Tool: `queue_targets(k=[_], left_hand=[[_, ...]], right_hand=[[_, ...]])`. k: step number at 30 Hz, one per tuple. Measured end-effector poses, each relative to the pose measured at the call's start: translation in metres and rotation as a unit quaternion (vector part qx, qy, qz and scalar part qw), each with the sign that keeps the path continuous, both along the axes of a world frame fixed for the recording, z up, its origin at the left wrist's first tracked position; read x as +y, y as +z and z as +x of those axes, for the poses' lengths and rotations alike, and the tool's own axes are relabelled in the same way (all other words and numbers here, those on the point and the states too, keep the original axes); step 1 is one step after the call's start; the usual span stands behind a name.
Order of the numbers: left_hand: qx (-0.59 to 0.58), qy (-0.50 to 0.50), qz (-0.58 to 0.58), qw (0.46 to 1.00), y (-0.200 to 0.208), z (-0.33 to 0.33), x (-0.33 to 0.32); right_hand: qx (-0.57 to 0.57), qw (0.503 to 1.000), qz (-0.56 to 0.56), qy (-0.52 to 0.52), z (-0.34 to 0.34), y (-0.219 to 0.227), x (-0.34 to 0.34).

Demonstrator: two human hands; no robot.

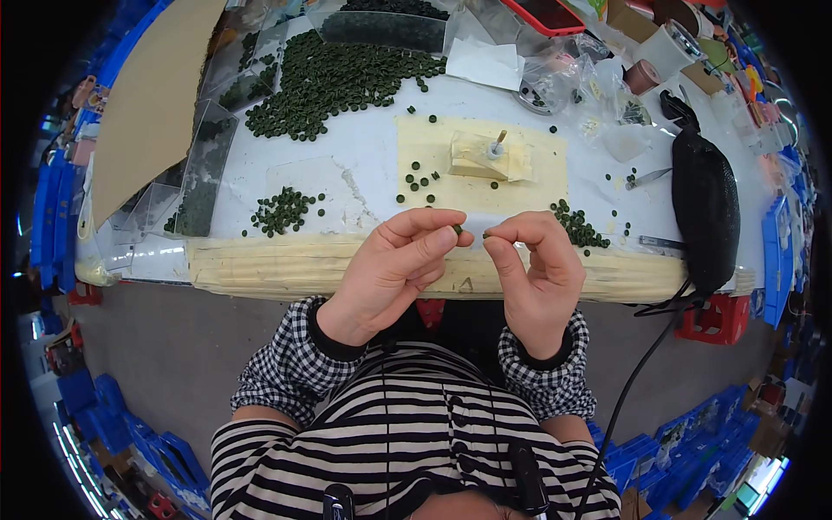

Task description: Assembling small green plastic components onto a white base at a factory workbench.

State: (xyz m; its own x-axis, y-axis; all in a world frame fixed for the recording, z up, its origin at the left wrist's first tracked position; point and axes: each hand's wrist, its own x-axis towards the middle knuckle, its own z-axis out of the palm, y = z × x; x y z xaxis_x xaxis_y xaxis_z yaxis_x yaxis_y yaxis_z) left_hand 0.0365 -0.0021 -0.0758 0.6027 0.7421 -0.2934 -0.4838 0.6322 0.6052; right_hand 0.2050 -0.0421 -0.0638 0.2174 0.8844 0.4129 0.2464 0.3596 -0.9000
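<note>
Your left hand [390, 269] and right hand [537, 269] each pinch a tiny green bead [457, 229] over the table [364, 165]; fingers mostly hide them, so you cannot tell which way they point.

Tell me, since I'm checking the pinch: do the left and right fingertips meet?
Apart. The head view shows table between left hand and right hand fingertips.

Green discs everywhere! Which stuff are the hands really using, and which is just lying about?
In use:
left hand and right hand, each pinching a green disc
big disc heap
small piles
block with peg

Lying about:
black pouch
tape rolls
red phone
cardboard
</note>
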Motion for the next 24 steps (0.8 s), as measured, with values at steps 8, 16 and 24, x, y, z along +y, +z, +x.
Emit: queue_targets(k=[8,16,24], left_hand=[[0.016,0.04,0.047,0.998,0.0,0.004,-0.004],[0.113,0.092,0.144,0.979,0.003,0.008,-0.008],[0.155,0.103,0.179,0.966,0.002,0.006,-0.009]], right_hand=[[0.019,1.0,-0.011,-0.002,-0.011,-0.004,0.001],[-0.006,1.0,-0.004,-0.014,-0.011,-0.005,0.001],[-0.047,0.998,0.013,-0.031,-0.014,-0.003,0.0]])
